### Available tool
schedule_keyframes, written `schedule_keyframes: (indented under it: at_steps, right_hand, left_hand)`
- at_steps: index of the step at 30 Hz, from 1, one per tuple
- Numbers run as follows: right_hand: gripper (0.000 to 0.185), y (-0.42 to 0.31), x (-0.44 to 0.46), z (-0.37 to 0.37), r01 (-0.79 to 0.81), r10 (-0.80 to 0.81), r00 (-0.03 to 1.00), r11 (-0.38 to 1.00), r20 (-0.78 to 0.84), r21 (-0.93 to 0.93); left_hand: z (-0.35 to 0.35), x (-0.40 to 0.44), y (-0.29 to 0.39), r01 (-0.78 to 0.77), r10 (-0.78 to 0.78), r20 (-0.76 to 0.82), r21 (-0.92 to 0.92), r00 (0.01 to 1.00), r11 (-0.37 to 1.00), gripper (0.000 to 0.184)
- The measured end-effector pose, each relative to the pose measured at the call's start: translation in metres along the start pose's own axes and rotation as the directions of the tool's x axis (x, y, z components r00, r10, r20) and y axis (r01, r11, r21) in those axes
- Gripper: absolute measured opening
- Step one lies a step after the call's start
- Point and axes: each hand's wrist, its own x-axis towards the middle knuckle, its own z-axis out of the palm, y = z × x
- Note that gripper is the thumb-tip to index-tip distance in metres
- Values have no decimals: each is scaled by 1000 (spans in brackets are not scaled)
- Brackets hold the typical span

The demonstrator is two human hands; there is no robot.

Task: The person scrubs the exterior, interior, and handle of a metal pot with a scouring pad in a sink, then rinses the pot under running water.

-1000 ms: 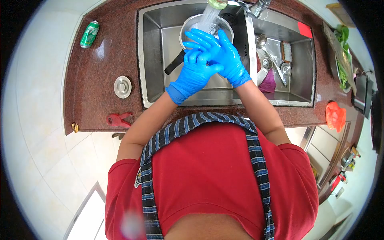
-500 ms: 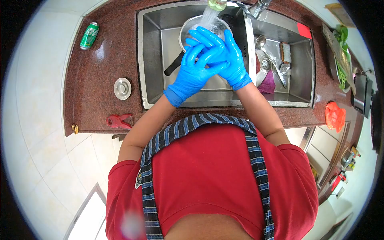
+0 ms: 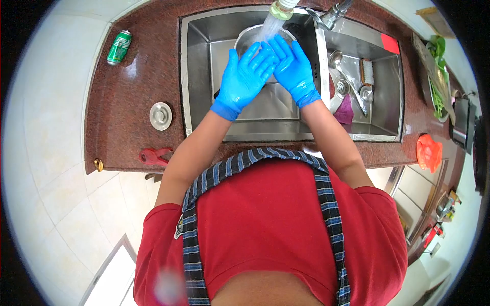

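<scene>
Both of my hands wear wet blue gloves and are held over the left basin of the steel sink (image 3: 278, 131). My left hand (image 3: 242, 80) is open, fingers stretched forward, palm apparently up. Beside it my right hand (image 3: 294, 72) is also open, and the fingertips of the two meet or overlap. Water pours from the faucet head (image 3: 282, 9) onto the fingertips. Behind and below them stands a round metal pot (image 3: 246, 36), partly hidden by the gloves. Only a bit of its black handle (image 3: 216, 94) shows past my left wrist. Neither hand holds anything.
In the right basin lie a ladle (image 3: 336, 58), a brush (image 3: 366, 72) and a purple cloth (image 3: 345, 110). On the counter are a green can (image 3: 119, 47), a sink strainer (image 3: 161, 116), a red tool (image 3: 155, 156), an orange bag (image 3: 429, 152) and leafy greens (image 3: 437, 76).
My hands were crossed, the left over the right, rubbing distance apart from none. Now they lie side by side, the left moved left and turned over, with the water on the fingertips.
</scene>
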Motion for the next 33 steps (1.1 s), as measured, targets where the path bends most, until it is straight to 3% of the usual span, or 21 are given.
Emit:
schedule_keyframes:
  at_steps: [5,7,8,9,10,11,12,13,15,16,18,19,20,21,22,24,25,26,28,30,33]
  right_hand:
    - [44,-5,38,-9,70,-71,997,997,-16,-33]
    - [38,-2,52,-6,162,-164,986,934,21,-320]
    - [38,2,50,-2,163,-165,986,932,23,-323]
    - [36,8,46,0,89,-182,977,819,-110,-567]
    - [33,18,37,7,-26,-234,944,652,-233,-758]
    - [31,42,25,4,210,-417,895,86,156,-974]
    - [29,62,12,-1,352,-327,761,-516,560,-781]
    - [29,64,4,0,351,-321,765,-518,558,-780]
    - [28,64,-3,6,653,-276,673,-214,686,-727]
    - [28,59,0,-2,651,-274,676,-212,684,-728]
    - [28,34,6,-29,604,-3,754,-388,656,-696]
    - [32,22,0,-30,500,87,848,-457,522,-736]
    - [32,11,-1,-46,500,92,849,-457,520,-736]
    - [36,1,7,-69,439,236,896,-599,376,-670]
    - [41,-6,17,-85,397,346,916,-724,202,-564]
    - [42,-16,39,-94,466,347,883,-737,318,-490]
    - [44,-20,50,-94,513,335,837,-753,432,-412]
    - [44,-23,61,-86,515,338,836,-755,432,-406]
    - [43,-29,83,-68,528,507,849,-823,146,-209]
    - [45,-34,95,-61,576,571,817,-814,86,-74]
    - [45,-35,125,-111,479,475,846,-877,-242,-48]
  left_hand:
    - [-10,23,-1,-33,33,-26,-3,999,999,66]
    - [-16,34,-5,-83,102,-200,103,974,991,67]
    - [-19,40,-8,-84,103,-197,102,975,991,67]
    - [-22,46,-10,-45,84,-216,181,973,983,66]
    - [-25,54,-10,-3,66,-237,258,969,966,66]
    - [-29,64,-6,24,73,-319,291,945,956,65]
    - [-28,60,-2,21,73,-317,284,946,959,65]
    - [-26,52,3,-8,73,-280,229,957,973,63]
    - [-26,40,7,-43,77,-289,121,954,992,55]
    - [-25,33,10,-44,77,-292,119,953,992,55]
    - [-25,17,15,16,182,-318,532,930,847,59]
    - [-25,8,18,57,235,-313,701,920,711,62]
    - [-25,1,22,99,287,-295,834,911,543,65]
    - [-27,-4,29,140,340,-266,925,902,352,68]
    - [-50,-4,35,136,349,-268,924,898,358,68]
    - [-113,0,44,351,404,-230,901,885,-256,65]
    - [-114,-3,50,294,162,-272,946,949,-133,62]
    - [-120,-2,52,290,164,-267,948,949,-130,62]
    - [-131,2,51,275,199,-210,877,957,-395,52]
    - [-141,4,58,301,132,-272,891,953,-339,47]
    - [-123,7,64,435,-61,-450,884,891,-171,42]
